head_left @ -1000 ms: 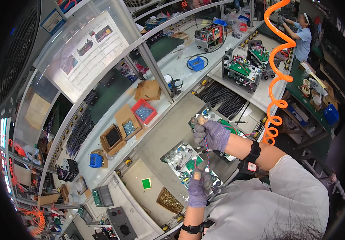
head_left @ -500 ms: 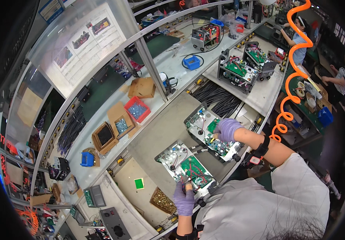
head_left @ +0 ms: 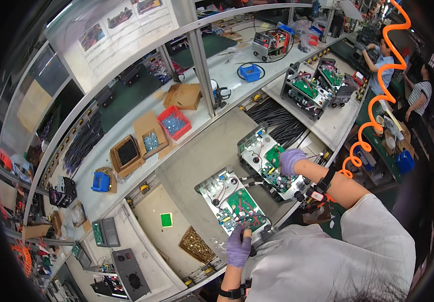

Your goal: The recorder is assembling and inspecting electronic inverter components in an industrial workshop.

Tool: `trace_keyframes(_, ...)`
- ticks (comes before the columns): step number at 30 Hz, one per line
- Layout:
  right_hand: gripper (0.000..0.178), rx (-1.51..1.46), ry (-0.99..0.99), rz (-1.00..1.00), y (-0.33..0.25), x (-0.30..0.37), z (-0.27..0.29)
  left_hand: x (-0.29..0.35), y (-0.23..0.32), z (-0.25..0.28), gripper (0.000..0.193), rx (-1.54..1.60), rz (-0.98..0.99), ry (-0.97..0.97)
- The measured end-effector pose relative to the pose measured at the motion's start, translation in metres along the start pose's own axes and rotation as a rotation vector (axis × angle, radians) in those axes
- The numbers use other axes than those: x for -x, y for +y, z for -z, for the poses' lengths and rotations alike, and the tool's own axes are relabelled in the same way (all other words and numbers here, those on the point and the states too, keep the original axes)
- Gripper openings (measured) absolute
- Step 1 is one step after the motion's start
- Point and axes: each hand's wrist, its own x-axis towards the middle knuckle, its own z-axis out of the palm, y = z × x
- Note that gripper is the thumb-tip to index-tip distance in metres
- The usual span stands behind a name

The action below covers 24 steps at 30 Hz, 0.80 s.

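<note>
Head view had the gloved left hand [head_left: 238, 246] at the near end of the left circuit-board assembly [head_left: 238, 201], and the gloved right hand [head_left: 292, 162] over the right assembly [head_left: 266, 167]; whether either hand's fingers were clamped on anything could not be told. Both assemblies lay side by side on the grey worktop [head_left: 184, 173], probably fairly heavy, stiff but fragile on top, best gripped by their metal edges.

Matt cloth gloves [head_left: 238, 249], smooth metal post [head_left: 202, 68], matt cardboard box [head_left: 182, 95]
</note>
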Motion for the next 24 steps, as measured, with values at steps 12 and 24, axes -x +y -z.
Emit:
trace_keyframes(12,0.027,0.141,-0.079,0.054,-0.018,-0.007,0.016,-0.002,-0.009,-0.001,0.026,0.018,0.023,0.025)
trace_keyframes(24,0.035,0.05,-0.137,0.054,0.005,-0.034,-0.001,-0.001,-0.013,-0.001,0.03,-0.012,0.015,0.057)
